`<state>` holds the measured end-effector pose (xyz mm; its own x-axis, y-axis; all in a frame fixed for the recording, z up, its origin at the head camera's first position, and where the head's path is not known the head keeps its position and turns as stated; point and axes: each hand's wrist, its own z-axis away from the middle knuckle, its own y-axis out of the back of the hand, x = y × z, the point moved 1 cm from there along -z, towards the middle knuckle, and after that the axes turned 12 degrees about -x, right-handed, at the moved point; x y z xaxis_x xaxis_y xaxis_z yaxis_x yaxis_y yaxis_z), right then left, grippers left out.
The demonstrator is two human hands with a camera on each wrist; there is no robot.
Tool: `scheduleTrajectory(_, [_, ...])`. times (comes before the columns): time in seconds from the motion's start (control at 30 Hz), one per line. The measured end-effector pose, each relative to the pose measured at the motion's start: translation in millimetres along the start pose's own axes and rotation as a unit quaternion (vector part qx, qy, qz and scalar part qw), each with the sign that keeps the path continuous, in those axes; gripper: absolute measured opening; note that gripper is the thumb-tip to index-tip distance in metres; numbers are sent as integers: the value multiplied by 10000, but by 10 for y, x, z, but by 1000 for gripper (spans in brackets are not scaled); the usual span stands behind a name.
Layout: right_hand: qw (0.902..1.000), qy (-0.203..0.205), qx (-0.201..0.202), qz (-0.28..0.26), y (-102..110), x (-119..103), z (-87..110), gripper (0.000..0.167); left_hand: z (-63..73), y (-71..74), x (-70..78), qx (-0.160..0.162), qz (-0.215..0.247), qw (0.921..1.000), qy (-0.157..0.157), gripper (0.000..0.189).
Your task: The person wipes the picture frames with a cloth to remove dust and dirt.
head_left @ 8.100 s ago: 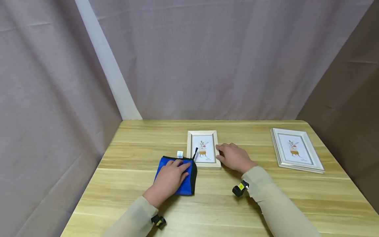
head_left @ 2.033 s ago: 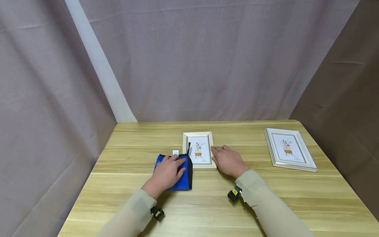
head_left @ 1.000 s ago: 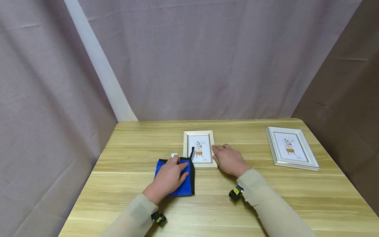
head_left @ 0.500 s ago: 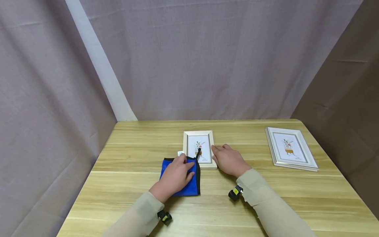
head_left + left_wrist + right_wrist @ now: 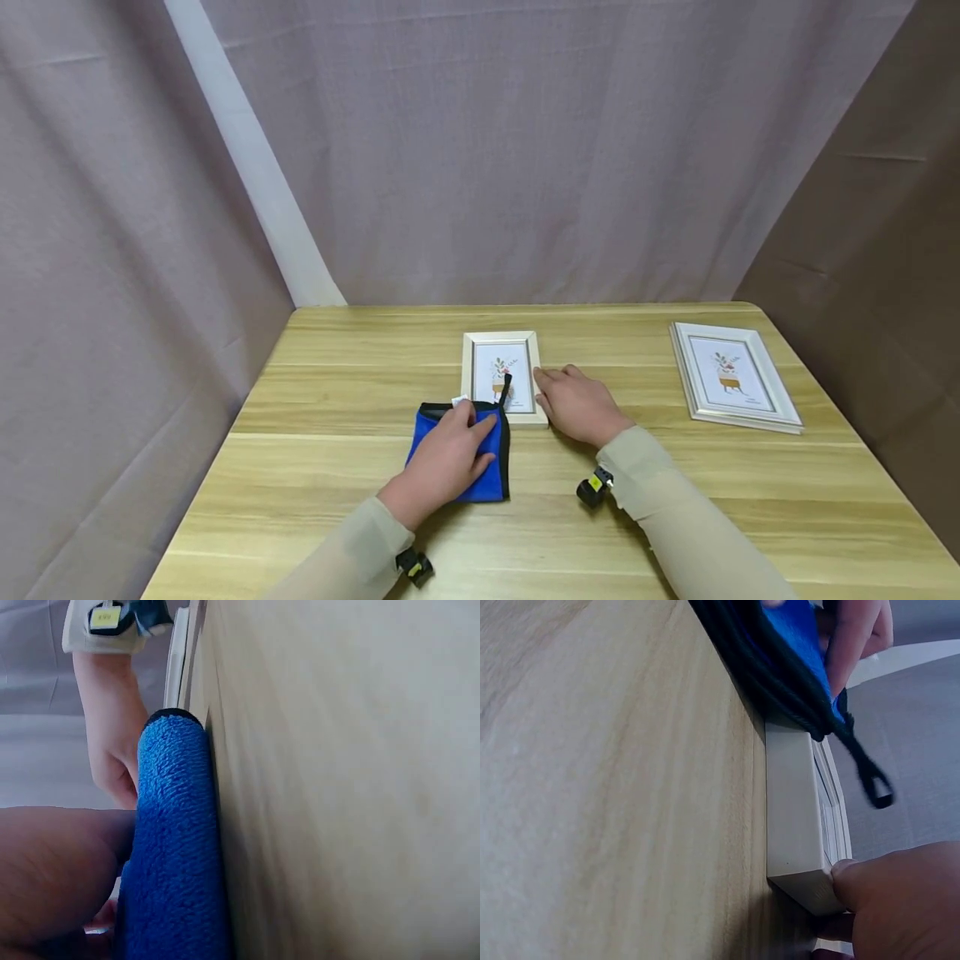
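Observation:
My left hand (image 5: 442,462) presses a folded blue cloth (image 5: 491,483) with black trim from above, fingers and thumb spread over it. The cloth's far edge overlaps the lower left of a cream picture frame (image 5: 500,337), and its black loop (image 5: 506,387) lies over the plant print. At the frame's right side my right hand (image 5: 581,404) holds the edge with fingertips and thumb. In the right wrist view the thumb (image 5: 855,881) sits at the frame's corner, with other fingers below it. The plush side of the cloth (image 5: 176,825) fills the middle of the left wrist view.
A white picture frame (image 5: 783,400) with the same plant print lies on another frame at the right of the wood-grain table (image 5: 600,550). Grey-mauve curtains (image 5: 525,150) hang behind the table and at its left. A brown curtain hangs at the right.
The left hand and cloth have slid right over the last second, and the loop now reaches further across the print. The right hand stays at the frame's edge.

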<state>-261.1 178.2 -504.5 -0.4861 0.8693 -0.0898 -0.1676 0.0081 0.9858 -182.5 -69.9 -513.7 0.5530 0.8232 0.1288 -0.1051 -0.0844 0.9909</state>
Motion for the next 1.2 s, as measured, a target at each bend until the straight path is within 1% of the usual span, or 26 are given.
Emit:
scheduleTrajectory(0.17, [10000, 64, 52, -14, 8, -6, -17, 52, 58, -21, 119, -364, 66, 9991, -215, 52])
scheduleTrajectory(0.3, [10000, 40, -10, -32, -6, 0, -23, 54, 79, -28, 207, -622, 138, 9977, -218, 51])
scheduleTrajectory(0.4, [10000, 18, -39, -46, -16, 4, -20, 54, 87, -19, 272, -731, 203, 9968, -235, 51])
scheduleTrajectory(0.63, [10000, 36, -8, -27, -9, 7, -19, 54, 119, 25, 467, -808, 315, 9954, -398, 52])
scheduleTrajectory(0.9, [10000, -15, -21, -57, -9, 19, -18, 55, 114, -39, 699, -794, 318, 9946, -593, 51])
scheduleTrajectory(1.03, [10000, -10, 6, -42, -15, 27, -20, 54, 111, -47, 741, -780, 364, 9946, -573, 50])
scheduleTrajectory(1.2, [10000, 12, 10, -91, -12, 36, -12, 55, 106, -15, 695, -883, 647, 9923, -576, 51])
